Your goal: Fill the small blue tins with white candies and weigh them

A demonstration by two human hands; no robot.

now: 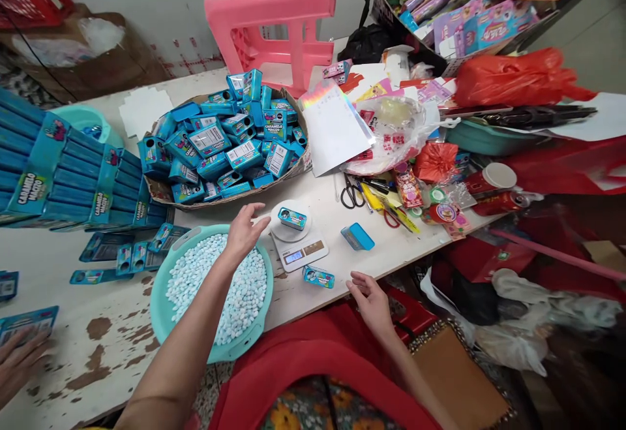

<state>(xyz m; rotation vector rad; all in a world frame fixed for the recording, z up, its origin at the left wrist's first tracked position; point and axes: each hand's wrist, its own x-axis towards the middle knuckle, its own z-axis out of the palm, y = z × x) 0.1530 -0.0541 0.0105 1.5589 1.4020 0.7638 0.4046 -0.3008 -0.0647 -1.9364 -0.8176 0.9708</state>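
Head view, looking down over the tabletop (315,193). I have a blue candy box (292,218) lying on the round pan of a white kitchen scale (313,247); its display is lit, digits too blurred for me to read.

Left hand (244,231): reaches across a teal basin (160,312), fingers spread and released, tips just beside the scale pan. Pale candies (244,312) fill much of the basin below the forearm.

Right hand (370,301): at the near edge, fingers loosely bent, released. Nearest to it, a second blue box (318,277) lies on its side between hand and scale. A third blue box (358,237), plain face showing, sits right of the scale, apart from both.

Beyond the scale I log a cardboard tray (159,191) heaped with more such boxes, white sheets (337,133) beside it, and black-handled scissors (351,196) among clutter to the right. Far left, a co-worker's hand (22,359) rests on a flat blue package (29,323).
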